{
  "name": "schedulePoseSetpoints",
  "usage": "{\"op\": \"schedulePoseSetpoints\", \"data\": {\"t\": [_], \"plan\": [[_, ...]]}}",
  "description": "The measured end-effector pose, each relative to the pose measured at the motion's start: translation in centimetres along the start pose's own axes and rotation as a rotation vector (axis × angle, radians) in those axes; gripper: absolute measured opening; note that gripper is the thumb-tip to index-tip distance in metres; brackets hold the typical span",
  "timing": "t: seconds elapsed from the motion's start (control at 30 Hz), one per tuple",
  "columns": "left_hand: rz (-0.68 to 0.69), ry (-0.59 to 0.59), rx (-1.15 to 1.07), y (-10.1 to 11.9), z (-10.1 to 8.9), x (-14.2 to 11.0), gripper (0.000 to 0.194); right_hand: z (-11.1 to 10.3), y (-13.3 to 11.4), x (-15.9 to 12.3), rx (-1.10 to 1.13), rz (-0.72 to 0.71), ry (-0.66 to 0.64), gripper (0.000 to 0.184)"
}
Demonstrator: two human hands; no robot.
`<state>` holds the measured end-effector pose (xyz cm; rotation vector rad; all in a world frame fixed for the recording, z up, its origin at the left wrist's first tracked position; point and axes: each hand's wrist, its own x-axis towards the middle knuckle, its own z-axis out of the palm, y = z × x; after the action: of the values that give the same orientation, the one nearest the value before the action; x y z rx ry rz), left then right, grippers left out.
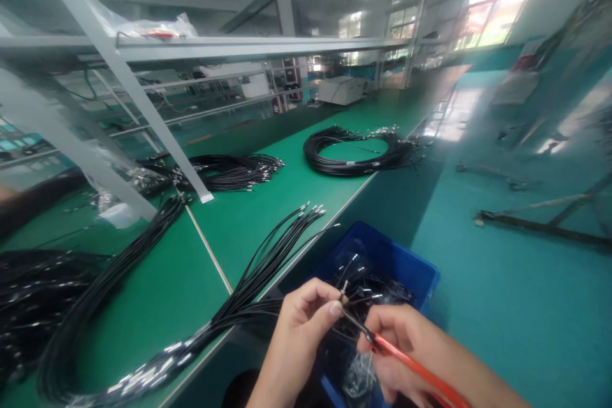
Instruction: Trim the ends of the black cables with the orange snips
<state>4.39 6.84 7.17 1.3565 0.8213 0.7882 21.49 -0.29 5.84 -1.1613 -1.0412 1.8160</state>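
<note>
My left hand (301,325) is closed, thumb and forefinger pinching a thin black cable near its silvery end fitting (344,289). In my right hand (411,335) are red-handled pliers (399,352), their narrow dark jaws reaching up to the left fingertips. Whether the jaws touch the cable is hidden by the thumb. Left of my hands a bundle of black cables (258,274) with metal tips lies along the bench edge. Its wrapped, shiny part (157,363) curves round to the left. Some cables run from it towards my left hand.
Below my hands stands a blue bin (425,277) with cables and clear plastic inside. Coiled cables (335,166) and another bundle (239,172) lie farther along the green bench (282,197). A slanted white shelf post (162,134) meets the bench. A dark cable pile (43,306) is at left.
</note>
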Motion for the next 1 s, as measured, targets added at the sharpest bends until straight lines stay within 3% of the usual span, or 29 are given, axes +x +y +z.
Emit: {"op": "schedulePoseSetpoints", "data": {"t": [0.13, 0.27, 0.5, 0.67, 0.8, 0.87, 1.0], "plan": [[0.03, 0.044, 0.058, -0.1, 0.3, -0.1, 0.012, -1.1, 1.9, 0.3, 0.106, -0.06, -0.069, 0.029], [0.128, 0.129, 0.269, 0.2, 0.8, -0.4, 0.008, -1.5, 2.6, 0.1, 0.141, -0.098, -0.105, 0.039], [0.342, 0.179, 0.534, 0.0, 1.2, -1.0, 0.008, -1.2, 2.2, -1.1, 0.107, -0.07, -0.025, 0.037], [0.373, 0.209, 0.573, -0.3, 1.5, -1.0, 0.01, -0.4, 1.4, -1.6, 0.113, -0.004, 0.03, 0.03], [0.406, 0.26, 0.596, -0.5, 1.8, -1.0, 0.011, 0.4, 1.4, -1.2, 0.174, -0.077, 0.05, 0.039], [0.438, 0.284, 0.635, -0.6, 2.0, -1.0, 0.011, 1.0, 1.3, -0.9, 0.171, -0.165, 0.161, 0.04], [0.528, 0.303, 0.739, -0.8, 2.6, -1.1, 0.011, 2.2, 0.2, 0.2, 0.135, -0.416, 0.699, 0.04]]}}
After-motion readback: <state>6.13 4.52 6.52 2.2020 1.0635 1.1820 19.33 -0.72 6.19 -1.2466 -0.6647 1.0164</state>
